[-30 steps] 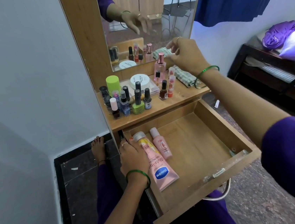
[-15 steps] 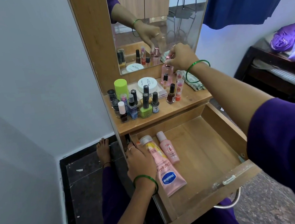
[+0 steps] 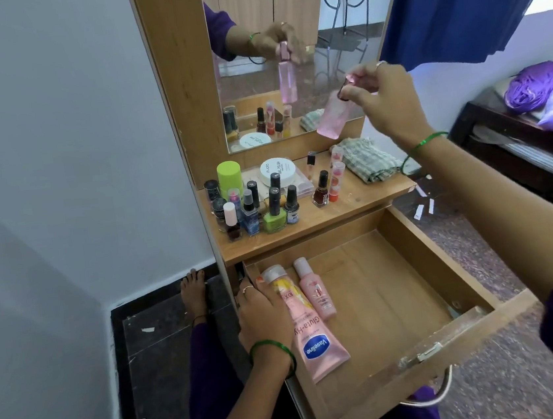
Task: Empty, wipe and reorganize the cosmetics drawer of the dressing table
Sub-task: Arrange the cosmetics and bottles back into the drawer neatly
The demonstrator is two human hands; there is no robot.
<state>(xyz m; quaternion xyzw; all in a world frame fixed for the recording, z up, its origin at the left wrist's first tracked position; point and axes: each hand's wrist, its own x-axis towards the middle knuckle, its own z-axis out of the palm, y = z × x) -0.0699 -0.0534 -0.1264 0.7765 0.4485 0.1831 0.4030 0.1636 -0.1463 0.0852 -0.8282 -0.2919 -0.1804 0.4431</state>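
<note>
Holding: right hand [image 3: 381, 101] pinches the cap end of a pink glass bottle [image 3: 332, 118], fingertips curled round the cap, ring visible on one finger.
Bottle axis: long axis tilted, cap up at the fingers, base hanging down and away toward the mirror [image 3: 285, 53]; body clear of the shelf [image 3: 353, 200], touching nothing below.
Bottle from fingers: directly beneath and slightly mirror-side of the fingertips; blurred, so label not readable.
Drawer from fingers: open drawer [image 3: 455, 278] lies well below and toward the person from the right hand; bare wooden floor shows on its right portion.
Left hand: left hand [image 3: 263, 317] rests low at the drawer's left wall, fingers loosely laid along a pink Vaseline tube [image 3: 312, 343]; whether it grips the tube, I cannot tell. Small pink bottle [image 3: 315, 291] lies just beside the tube, both lengthwise front to back.
Nearer hand: right one already has the bottle; left is well apart from it.
Coming move, my guess: the bottle travels down and inward to lie beside the small pink bottle, axis turned to match.
Left on shelf: nail polish bottles [image 3: 261, 207], white jar [image 3: 277, 171], green checked cloth [image 3: 366, 161] below the right wrist.
Risk: cap-only grip, bottle could swing or slip.
</note>
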